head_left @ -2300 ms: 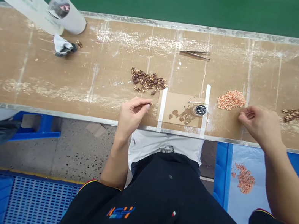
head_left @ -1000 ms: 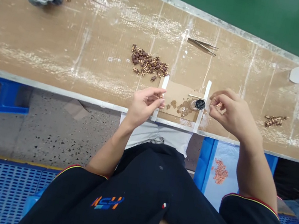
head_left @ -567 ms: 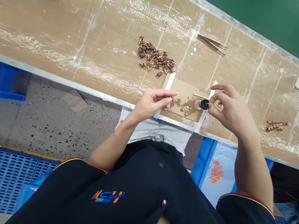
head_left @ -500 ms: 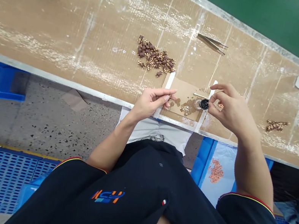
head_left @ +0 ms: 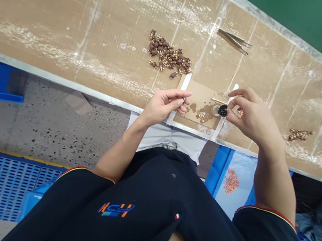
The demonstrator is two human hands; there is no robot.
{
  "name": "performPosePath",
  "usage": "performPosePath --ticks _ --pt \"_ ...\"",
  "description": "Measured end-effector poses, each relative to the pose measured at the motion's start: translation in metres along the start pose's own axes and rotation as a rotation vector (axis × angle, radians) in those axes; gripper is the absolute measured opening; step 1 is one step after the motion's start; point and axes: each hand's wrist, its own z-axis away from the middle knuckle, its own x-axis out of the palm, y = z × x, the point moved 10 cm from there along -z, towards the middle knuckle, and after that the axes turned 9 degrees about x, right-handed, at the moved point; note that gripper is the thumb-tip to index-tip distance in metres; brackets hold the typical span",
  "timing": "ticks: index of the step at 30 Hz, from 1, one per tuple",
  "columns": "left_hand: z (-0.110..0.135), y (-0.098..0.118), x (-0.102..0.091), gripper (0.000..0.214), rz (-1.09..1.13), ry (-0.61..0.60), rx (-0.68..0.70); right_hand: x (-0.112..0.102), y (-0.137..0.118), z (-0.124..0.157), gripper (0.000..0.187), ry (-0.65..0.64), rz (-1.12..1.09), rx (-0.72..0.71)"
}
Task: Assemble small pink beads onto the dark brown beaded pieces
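Observation:
My left hand (head_left: pixel 166 104) is closed in a pinch over the cardboard sheet (head_left: pixel 198 86), with a small copper-coloured piece (head_left: pixel 184 99) just showing at the fingertips. Thumb and forefinger of my right hand (head_left: pixel 248 111) are brought together at the edge of a small round black pot (head_left: pixel 222 110); whatever they pinch is too small to make out. Beside the pot lies a thin pale stick (head_left: pixel 219 101). Partly hidden by the right hand is a small heap of copper pieces (head_left: pixel 240 110). Dark wet spots (head_left: pixel 202 113) mark the sheet.
Beyond my left hand lies a pile of small brown-and-gold parts (head_left: pixel 170 55). Metal tweezers (head_left: pixel 234 41) rest farther back. A smaller group of parts (head_left: pixel 300 135) is at the right. Below the table, a blue crate (head_left: pixel 218 168) holds copper pieces (head_left: pixel 231 181) on a white sheet.
The view has shifted slightly. Both hands keep nearly the same places, with my right fingers still at the black pot and my left still pinching.

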Motion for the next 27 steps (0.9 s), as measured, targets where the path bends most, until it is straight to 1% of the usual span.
performPosePath --ticks 4,10,18,21,24,27 --pt "0.000 0.000 0.001 0.035 0.003 -0.020 0.009 0.000 -0.001 0.000 0.011 -0.003 0.022 0.003" --pt "0.000 0.001 0.003 0.035 0.010 -0.030 0.003 -0.002 -0.004 0.000 0.012 -0.002 0.033 -0.001" --pt "0.000 0.002 0.005 0.040 0.028 -0.018 -0.022 -0.002 -0.001 -0.001 0.010 0.010 -0.022 -0.016" --pt "0.001 0.001 0.005 0.044 0.046 -0.020 -0.040 -0.005 -0.002 0.000 0.010 0.030 -0.026 -0.014" --pt "0.004 0.002 0.006 0.046 0.075 -0.010 -0.055 -0.018 -0.016 0.007 0.015 0.094 -0.062 -0.002" --pt "0.010 0.004 0.011 0.048 0.116 0.003 -0.074 -0.037 -0.044 0.024 0.019 0.228 -0.191 -0.001"
